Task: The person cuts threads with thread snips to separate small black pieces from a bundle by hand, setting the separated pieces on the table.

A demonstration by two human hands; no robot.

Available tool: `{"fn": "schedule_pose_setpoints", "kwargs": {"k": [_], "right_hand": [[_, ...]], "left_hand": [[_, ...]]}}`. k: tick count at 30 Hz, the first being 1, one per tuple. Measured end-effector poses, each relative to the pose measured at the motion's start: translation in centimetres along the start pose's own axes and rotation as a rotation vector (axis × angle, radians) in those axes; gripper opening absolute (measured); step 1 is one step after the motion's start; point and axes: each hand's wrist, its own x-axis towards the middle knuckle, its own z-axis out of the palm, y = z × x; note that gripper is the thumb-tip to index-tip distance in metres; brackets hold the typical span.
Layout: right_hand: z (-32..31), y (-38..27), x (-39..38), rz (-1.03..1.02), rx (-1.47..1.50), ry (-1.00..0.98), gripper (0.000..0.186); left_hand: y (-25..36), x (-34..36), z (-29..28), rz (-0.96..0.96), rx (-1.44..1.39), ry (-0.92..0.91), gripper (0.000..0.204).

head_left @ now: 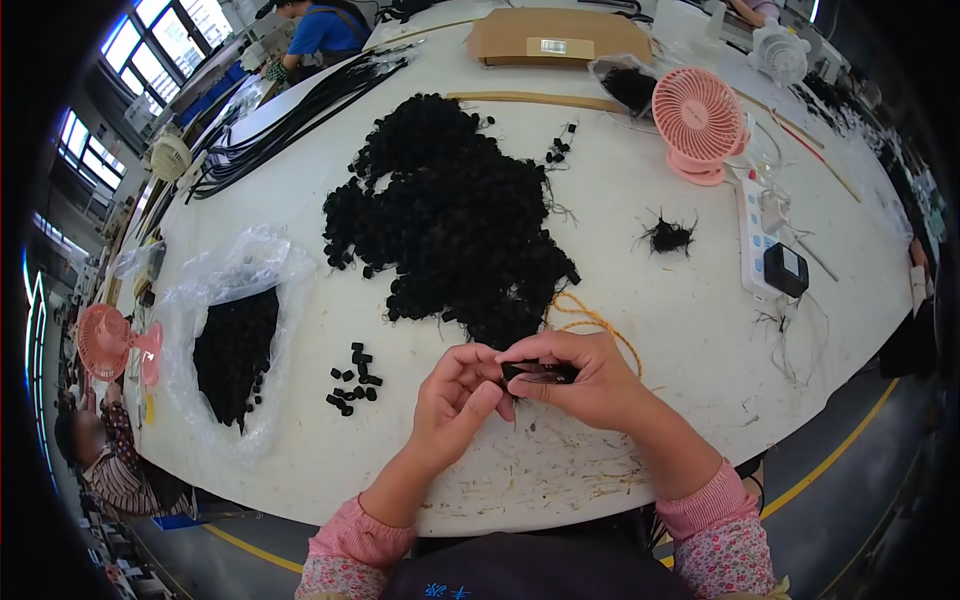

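Note:
My left hand (pixel 460 405) is curled at the front edge of a big pile of small black fabric pieces (pixel 440 210), fingertips pinched where my right hand works; what they hold is too small to make out. My right hand (pixel 580 375) grips a small dark cutting tool, apparently thread snips (pixel 540 371), against the left fingertips. An orange cord (pixel 590 312) curves behind my right hand. A loose group of small black pieces (pixel 355 380) lies left of my hands, beside a clear plastic bag (pixel 280 270) holding more black pieces.
Pink fans (pixel 700 120) stand right and left, with a power strip (pixel 752 225), a cardboard sheet (pixel 525 30), black strips (pixel 265 110) and a dark thread clump (pixel 670 236) on the white table (pixel 530 480). Other people sit at the far left (pixel 125 470) and back (pixel 320 35).

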Motion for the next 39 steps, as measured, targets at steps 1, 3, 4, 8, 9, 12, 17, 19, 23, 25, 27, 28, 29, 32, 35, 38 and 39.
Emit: {"fn": "schedule_pose_setpoints", "kwargs": {"k": [1,3,4,8,9,12,17,19,23,25,27,28,29,32,35,38,39], "right_hand": [[0.0,0.0,0.0,-0.007,0.028,-0.036,0.026],[0.1,-0.2,-0.1,-0.014,0.055,-0.071,0.028],[0.1,-0.5,0.0,0.001,0.065,-0.089,0.030],[0.4,0.0,-0.1,-0.019,0.021,-0.091,0.033],[0.5,-0.1,-0.1,-0.019,0.020,-0.090,0.033],[0.6,-0.3,-0.1,-0.029,-0.001,-0.053,0.030],[0.1,-2.0,0.0,-0.175,-0.570,0.125,0.031],[-0.3,-1.1,0.2,-0.322,-0.725,0.160,0.030],[-0.3,-0.2,0.3,-0.600,-0.965,0.220,0.025],[-0.4,-0.1,0.1,-0.608,-1.002,0.213,0.024],[-0.4,-0.1,0.0,-0.617,-1.037,0.206,0.023],[-0.4,-0.1,0.0,-0.636,-1.069,0.220,0.024],[-0.4,-0.1,0.1,-0.657,-1.098,0.234,0.026],[-0.2,-0.1,0.1,-0.670,-1.115,0.228,0.023],[-0.4,0.0,0.1,-0.665,-1.082,0.209,0.022],[-0.2,0.1,0.0,-0.585,-0.982,0.181,0.017],[-0.1,0.1,0.0,-0.586,-0.980,0.181,0.017]], "left_hand": [[-0.2,0.1,-0.3,-0.086,-0.051,-0.024,0.019],[-0.4,0.1,-0.7,-0.173,-0.102,-0.049,0.018],[-0.4,0.0,-1.0,-0.233,-0.200,-0.050,0.017],[-0.5,0.1,-1.1,-0.361,-0.370,-0.017,0.014],[-0.6,0.1,-1.1,-0.362,-0.371,-0.018,0.014],[-0.7,0.0,-1.3,-0.345,-0.356,-0.007,0.015],[0.1,0.4,-1.2,-0.275,-0.246,0.151,0.008],[0.0,0.4,-1.1,-0.255,-0.221,0.186,0.007],[0.2,0.5,-0.8,-0.225,-0.127,0.231,0.007],[0.2,0.6,-0.7,-0.229,-0.080,0.240,0.007],[0.3,0.6,-0.6,-0.232,-0.032,0.250,0.007],[0.3,0.6,-0.4,-0.229,-0.010,0.251,0.007],[0.3,0.6,-0.4,-0.226,0.013,0.255,0.008],[0.1,0.4,-0.8,-0.225,0.087,0.231,0.008],[0.3,0.4,-0.6,-0.224,0.101,0.230,0.009],[0.5,0.4,-0.6,-0.226,0.088,0.208,0.009],[0.6,0.4,-0.7,-0.226,0.089,0.208,0.009]]}}
